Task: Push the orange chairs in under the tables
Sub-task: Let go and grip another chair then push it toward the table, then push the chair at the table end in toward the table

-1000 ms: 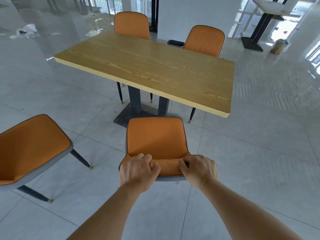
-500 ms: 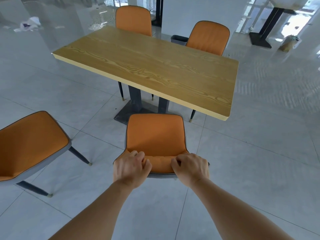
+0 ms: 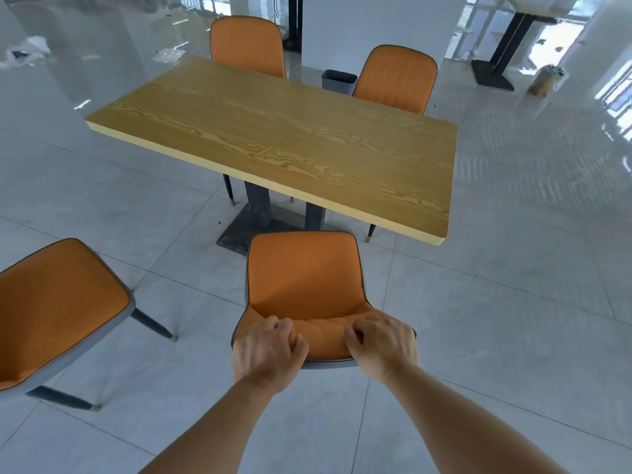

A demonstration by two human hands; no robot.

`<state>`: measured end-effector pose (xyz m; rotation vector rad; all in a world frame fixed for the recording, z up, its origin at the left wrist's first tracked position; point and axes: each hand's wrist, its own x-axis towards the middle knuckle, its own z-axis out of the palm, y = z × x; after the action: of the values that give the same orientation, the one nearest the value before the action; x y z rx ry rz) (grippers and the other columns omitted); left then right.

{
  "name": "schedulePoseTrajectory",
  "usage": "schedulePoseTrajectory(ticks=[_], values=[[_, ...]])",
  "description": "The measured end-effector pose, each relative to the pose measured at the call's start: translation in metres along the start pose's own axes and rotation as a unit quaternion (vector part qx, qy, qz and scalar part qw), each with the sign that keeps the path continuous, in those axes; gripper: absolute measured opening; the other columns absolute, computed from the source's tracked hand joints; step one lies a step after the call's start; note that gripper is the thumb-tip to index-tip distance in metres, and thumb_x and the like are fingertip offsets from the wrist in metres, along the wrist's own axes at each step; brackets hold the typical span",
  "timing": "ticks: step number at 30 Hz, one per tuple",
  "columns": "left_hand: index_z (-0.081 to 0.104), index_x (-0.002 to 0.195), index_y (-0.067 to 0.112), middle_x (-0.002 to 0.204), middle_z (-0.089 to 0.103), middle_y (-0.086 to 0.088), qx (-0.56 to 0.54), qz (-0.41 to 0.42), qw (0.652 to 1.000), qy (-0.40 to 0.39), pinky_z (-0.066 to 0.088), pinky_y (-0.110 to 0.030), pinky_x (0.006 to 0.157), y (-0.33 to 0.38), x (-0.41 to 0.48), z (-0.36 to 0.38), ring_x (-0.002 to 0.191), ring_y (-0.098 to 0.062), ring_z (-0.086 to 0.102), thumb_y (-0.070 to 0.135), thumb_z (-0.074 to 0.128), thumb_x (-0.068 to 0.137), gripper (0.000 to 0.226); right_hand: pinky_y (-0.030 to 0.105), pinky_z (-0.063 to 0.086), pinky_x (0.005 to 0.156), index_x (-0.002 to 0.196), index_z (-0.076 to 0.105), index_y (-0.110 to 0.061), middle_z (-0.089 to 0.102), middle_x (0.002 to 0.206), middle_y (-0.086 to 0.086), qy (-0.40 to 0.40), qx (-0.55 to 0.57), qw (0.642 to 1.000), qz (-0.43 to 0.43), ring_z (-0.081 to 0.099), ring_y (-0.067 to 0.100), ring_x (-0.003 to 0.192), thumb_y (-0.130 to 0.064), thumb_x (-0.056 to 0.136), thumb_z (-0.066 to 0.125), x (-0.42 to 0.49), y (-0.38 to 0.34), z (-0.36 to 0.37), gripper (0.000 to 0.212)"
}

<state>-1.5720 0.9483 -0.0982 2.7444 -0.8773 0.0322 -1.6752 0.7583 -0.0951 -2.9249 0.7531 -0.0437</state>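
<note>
While clenched on its backrest top, left hand [image 3: 268, 354] and right hand [image 3: 381, 348] behind the orange chair [image 3: 304, 278].

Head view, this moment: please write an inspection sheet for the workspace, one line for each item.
Surface: wooden table, top bare; glossy tiled floor.
Job's things: held chair in front of the table's near edge, seat not yet under; second near chair stands apart at left; two far chairs against the far edge.
Clutter: grey bin behind the table; litter far left.
Grippers: left hand and right hand both grip the backrest top.
Cables: nothing seen.
Surroundings: another table far right, a bag beside it.
</note>
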Motion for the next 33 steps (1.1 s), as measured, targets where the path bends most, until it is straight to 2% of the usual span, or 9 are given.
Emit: schedulePoseTrajectory(ticks=[4, 9, 13, 18, 22, 25, 27, 29, 33], values=[[0.045, 0.066, 0.028, 0.068, 0.050, 0.010, 0.004, 0.002, 1.000, -0.018, 0.023, -0.021, 0.045, -0.001, 0.002, 0.001, 0.055, -0.010, 0.041, 0.051, 0.023, 0.085, 0.037, 0.024, 0.039, 0.051, 0.055, 0.051, -0.023, 0.034, 0.052, -0.013, 0.009, -0.007, 1.000, -0.006, 0.043, 0.007, 0.060, -0.053, 0.088, 0.030, 0.000, 0.000, 0.000, 0.049], [0.053, 0.075, 0.029, 0.076, 0.054, 0.011, 0.010, -0.008, 0.999, -0.044, 0.040, -0.025, 0.051, -0.002, 0.003, 0.003, 0.064, -0.010, 0.047, 0.052, 0.018, 0.084, 0.043, 0.026, 0.043, 0.053, 0.059, 0.056, -0.020, 0.043, 0.054, -0.011, -0.006, 0.004, 1.000, -0.002, 0.046, 0.008, 0.061, -0.051, 0.088, 0.031, -0.001, 0.002, 0.001, 0.049], [0.051, 0.078, 0.030, 0.080, 0.056, 0.011, 0.017, -0.013, 0.998, -0.066, 0.039, -0.026, 0.055, 0.000, 0.005, 0.001, 0.068, -0.010, 0.048, 0.053, 0.013, 0.084, 0.045, 0.023, 0.030, 0.047, 0.057, 0.055, -0.019, 0.046, 0.053, -0.009, -0.004, 0.011, 1.000, -0.010, 0.046, 0.009, 0.058, -0.050, 0.087, 0.032, -0.001, 0.003, 0.002, 0.049], [0.054, 0.097, 0.031, 0.097, 0.056, 0.007, 0.056, -0.035, 0.986, -0.153, 0.044, -0.037, 0.093, 0.007, 0.001, -0.008, 0.088, -0.014, 0.050, 0.051, 0.009, 0.092, 0.049, 0.025, 0.015, 0.049, 0.059, 0.054, -0.024, 0.048, 0.057, -0.009, -0.029, 0.004, 0.999, -0.014, 0.046, 0.009, 0.061, -0.051, 0.088, 0.023, -0.002, 0.002, -0.002, 0.051], [0.054, 0.091, 0.031, 0.094, 0.057, 0.008, -0.006, -0.074, 0.991, -0.111, 0.044, -0.038, 0.098, 0.017, -0.013, -0.018, 0.089, -0.014, 0.052, 0.049, 0.015, 0.096, 0.043, 0.029, 0.029, 0.055, 0.071, 0.057, -0.028, 0.053, 0.069, -0.011, -0.039, 0.038, 0.998, -0.017, 0.049, 0.012, 0.074, -0.053, 0.088, 0.019, -0.002, 0.001, -0.008, 0.049], [0.046, 0.090, 0.034, 0.095, 0.055, 0.013, -0.063, -0.068, 0.994, -0.062, 0.044, -0.035, 0.098, 0.020, -0.034, -0.030, 0.093, -0.010, 0.051, 0.044, 0.032, 0.100, 0.020, 0.031, 0.037, 0.059, 0.074, 0.059, -0.029, 0.052, 0.070, -0.011, -0.069, 0.060, 0.996, -0.021, 0.050, 0.011, 0.075, -0.053, 0.088, 0.021, -0.003, 0.003, -0.014, 0.047], [0.046, 0.100, 0.035, 0.106, 0.054, 0.015, -0.067, -0.059, 0.994, -0.059, 0.043, -0.034, 0.100, 0.019, -0.049, -0.039, 0.102, -0.010, 0.050, 0.041, 0.042, 0.098, 0.008, 0.033, 0.045, 0.065, 0.078, 0.060, -0.031, 0.054, 0.075, -0.011, -0.099, 0.097, 0.990, -0.032, 0.052, 0.011, 0.077, -0.053, 0.089, 0.027, -0.002, 0.005, -0.020, 0.042], [0.050, 0.115, 0.032, 0.120, 0.054, 0.013, -0.063, -0.075, 0.993, -0.062, 0.041, -0.034, 0.103, 0.016, -0.064, -0.050, 0.110, -0.011, 0.051, 0.041, 0.046, 0.098, 0.020, 0.034, 0.048, 0.073, 0.085, 0.062, -0.031, 0.057, 0.086, -0.012, -0.111, 0.124, 0.985, -0.053, 0.053, 0.012, 0.084, -0.052, 0.089, 0.033, -0.003, 0.007, -0.028, 0.036], [0.044, 0.137, 0.028, 0.132, 0.054, 0.007, -0.052, -0.135, 0.988, -0.047, 0.039, -0.033, 0.108, 0.008, -0.089, -0.071, 0.121, -0.014, 0.050, 0.042, 0.048, 0.098, 0.042, 0.034, 0.046, 0.082, 0.115, 0.063, -0.029, 0.062, 0.110, -0.009, -0.056, 0.127, 0.985, -0.103, 0.054, 0.016, 0.101, -0.045, 0.091, 0.041, -0.009, 0.008, -0.036, 0.036]])
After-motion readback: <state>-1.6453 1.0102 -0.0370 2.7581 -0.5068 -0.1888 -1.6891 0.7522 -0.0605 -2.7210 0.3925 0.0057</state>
